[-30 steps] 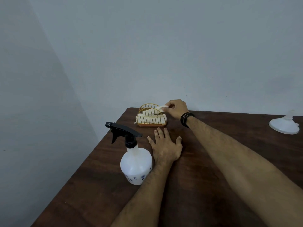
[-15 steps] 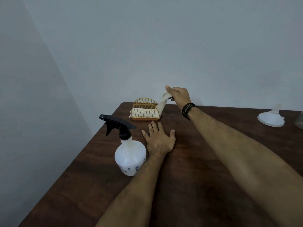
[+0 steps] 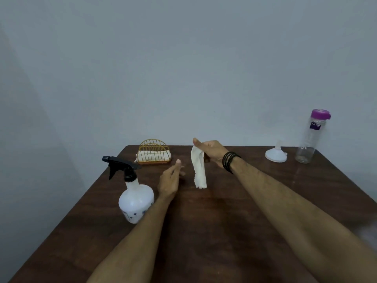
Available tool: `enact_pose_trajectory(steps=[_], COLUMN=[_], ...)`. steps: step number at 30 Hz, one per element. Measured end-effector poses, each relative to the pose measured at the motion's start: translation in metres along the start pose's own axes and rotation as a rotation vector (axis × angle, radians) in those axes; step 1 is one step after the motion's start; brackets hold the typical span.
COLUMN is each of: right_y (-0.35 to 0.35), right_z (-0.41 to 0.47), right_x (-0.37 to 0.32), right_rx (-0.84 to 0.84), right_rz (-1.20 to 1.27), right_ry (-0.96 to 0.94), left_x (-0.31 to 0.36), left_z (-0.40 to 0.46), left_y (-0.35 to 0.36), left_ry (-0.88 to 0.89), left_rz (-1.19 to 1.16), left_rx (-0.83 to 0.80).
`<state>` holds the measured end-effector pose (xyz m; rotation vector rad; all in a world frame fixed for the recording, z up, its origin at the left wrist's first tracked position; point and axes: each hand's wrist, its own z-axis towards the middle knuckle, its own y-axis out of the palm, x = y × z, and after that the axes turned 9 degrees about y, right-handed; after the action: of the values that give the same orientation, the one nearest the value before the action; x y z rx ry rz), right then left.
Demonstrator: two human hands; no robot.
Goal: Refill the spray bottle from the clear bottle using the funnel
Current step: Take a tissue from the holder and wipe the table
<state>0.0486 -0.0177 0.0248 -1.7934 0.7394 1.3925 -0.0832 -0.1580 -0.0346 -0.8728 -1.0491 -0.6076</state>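
A white spray bottle (image 3: 135, 201) with a black trigger head stands on the left of the brown table (image 3: 224, 231). My left hand (image 3: 170, 181) is just right of it, lifted on edge with its fingers relaxed, holding nothing. My right hand (image 3: 211, 152) is raised above the table's middle and pinches a white napkin (image 3: 199, 170) that hangs down from it. Far right, a white funnel (image 3: 275, 154) sits upside down next to a clear bottle (image 3: 310, 137) with a purple cap.
A gold wire holder (image 3: 154, 153) with more white napkins stands at the back left of the table. A plain grey wall runs behind. The table's left edge is close to the spray bottle.
My right hand has pulled the napkin out of the holder and carried it right and toward me. My left hand has lifted off the table and turned on edge.
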Motion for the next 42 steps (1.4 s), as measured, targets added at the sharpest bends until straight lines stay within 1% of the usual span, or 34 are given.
enact_pose_trajectory(steps=[2, 4, 8, 13, 15, 19, 23, 27, 28, 30, 32, 33, 36, 37, 38, 39, 41, 42], right_y=[-0.001, -0.001, -0.002, -0.013, -0.018, -0.024, -0.029, -0.037, -0.039, -0.043, -0.053, -0.060, -0.077, -0.079, -0.078, -0.077, -0.073, -0.070], right_z=[-0.007, -0.021, -0.044, -0.057, -0.063, -0.072, -0.082, -0.095, -0.098, -0.105, -0.113, -0.118, -0.138, -0.142, -0.144, -0.144, -0.140, -0.143], right_x=[0.008, 0.013, 0.015, 0.023, 0.026, 0.030, 0.030, 0.032, 0.031, 0.029, 0.027, 0.026, 0.029, 0.032, 0.037, 0.044, 0.059, 0.065], right_rx=[-0.006, -0.004, -0.021, 0.036, 0.032, 0.001, 0.067, -0.050, -0.057, -0.015, 0.036, 0.025, -0.125, -0.142, -0.097, 0.016, 0.317, 0.435], right_rz=[-0.033, -0.042, 0.005, 0.113, 0.160, 0.159, 0.190, 0.184, 0.169, 0.176, 0.207, 0.202, 0.077, 0.017, -0.072, -0.207, -0.523, -0.612], right_ry=[0.025, 0.060, 0.105, 0.136, 0.156, 0.174, 0.176, 0.192, 0.183, 0.155, 0.148, 0.157, 0.252, 0.284, 0.296, 0.280, 0.165, 0.085], left_x=[0.013, 0.020, 0.021, 0.029, 0.032, 0.035, 0.035, 0.044, 0.047, 0.049, 0.046, 0.043, 0.028, 0.024, 0.021, 0.018, 0.013, 0.010], left_z=[-0.012, -0.021, -0.036, -0.041, -0.042, -0.046, -0.053, -0.058, -0.058, -0.061, -0.062, -0.061, -0.059, -0.061, -0.063, -0.067, -0.073, -0.075], left_y=[0.008, 0.017, 0.030, 0.035, 0.037, 0.041, 0.044, 0.055, 0.057, 0.059, 0.058, 0.056, 0.048, 0.048, 0.047, 0.048, 0.051, 0.053], left_ry=[-0.068, -0.089, -0.077, -0.174, -0.197, -0.180, -0.162, -0.102, -0.102, -0.095, -0.051, -0.032, -0.006, 0.003, 0.017, 0.040, 0.110, 0.144], left_rz=[-0.273, -0.398, -0.424, -0.478, -0.447, -0.396, -0.339, -0.284, -0.278, -0.257, -0.177, -0.119, 0.044, 0.088, 0.131, 0.174, 0.271, 0.312], left_rx=[0.020, 0.009, -0.076, -0.028, -0.030, -0.072, -0.151, -0.125, -0.140, -0.176, -0.144, -0.105, -0.041, -0.039, -0.040, -0.043, -0.042, -0.042])
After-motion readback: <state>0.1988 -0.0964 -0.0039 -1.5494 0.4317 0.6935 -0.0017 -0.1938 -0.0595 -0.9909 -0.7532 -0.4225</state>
